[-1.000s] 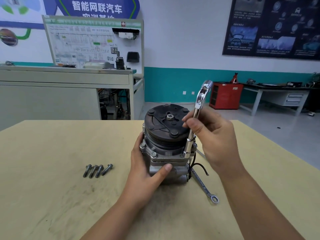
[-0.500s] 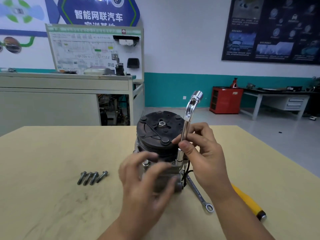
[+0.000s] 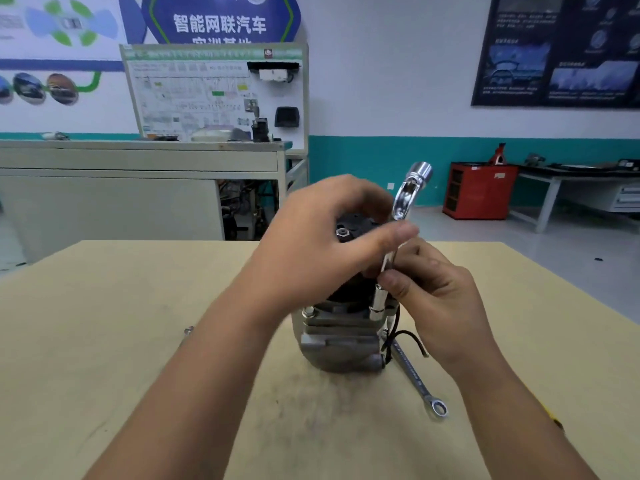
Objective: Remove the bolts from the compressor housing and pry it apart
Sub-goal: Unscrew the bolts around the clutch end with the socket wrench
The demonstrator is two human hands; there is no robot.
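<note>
The compressor [image 3: 341, 344] is showing grey metal (black on top). Against it the socket wrench [image 3: 403, 199] is gleaming chrome, over a tan table [image 3: 104, 341].

Auto training workshop: wiring-diagram trainer board [image 3: 214, 95] on a grey cabinet [image 3: 104, 188], connected-car wall banner [image 3: 220, 24], red tool cabinet [image 3: 479, 190], steel workbench [image 3: 554, 181], spanner [image 3: 415, 379] on the wooden bench [image 3: 104, 341].

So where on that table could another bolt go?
Far left, between the table edge and the left arm, bar one bolt beside the arm. Also the scuffed patch between both arms. Crowded right of the compressor: spanner, wire, right hand.
</note>
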